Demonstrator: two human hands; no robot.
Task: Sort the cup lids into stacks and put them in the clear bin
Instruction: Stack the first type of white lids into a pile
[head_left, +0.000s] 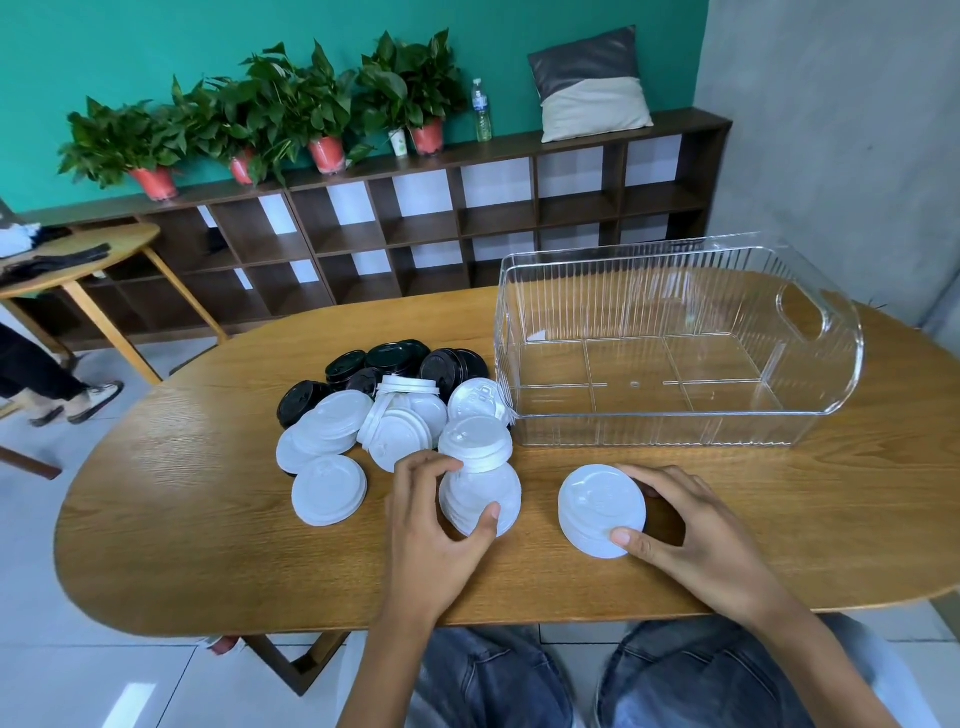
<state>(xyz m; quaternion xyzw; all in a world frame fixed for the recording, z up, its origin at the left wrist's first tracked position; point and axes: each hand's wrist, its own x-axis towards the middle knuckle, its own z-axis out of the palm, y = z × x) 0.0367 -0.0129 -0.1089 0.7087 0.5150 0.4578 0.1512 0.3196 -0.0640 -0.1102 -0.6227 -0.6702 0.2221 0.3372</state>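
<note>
A heap of white cup lids (363, 431) and black cup lids (395, 361) lies in the middle of the wooden table (197, 519). My left hand (431, 525) grips a small stack of white lids (480, 499) at the heap's near edge, thumb on its front rim. My right hand (691, 530) holds a separate short stack of white lids (600, 509) resting on the table to the right. The clear bin (675, 338) stands behind at the right with nothing inside it.
A single white lid (329, 488) lies loose left of my left hand. Behind the table stands a dark shelf unit (415, 228) with potted plants, a bottle and a cushion. A second table (78, 265) and a person's legs are at far left.
</note>
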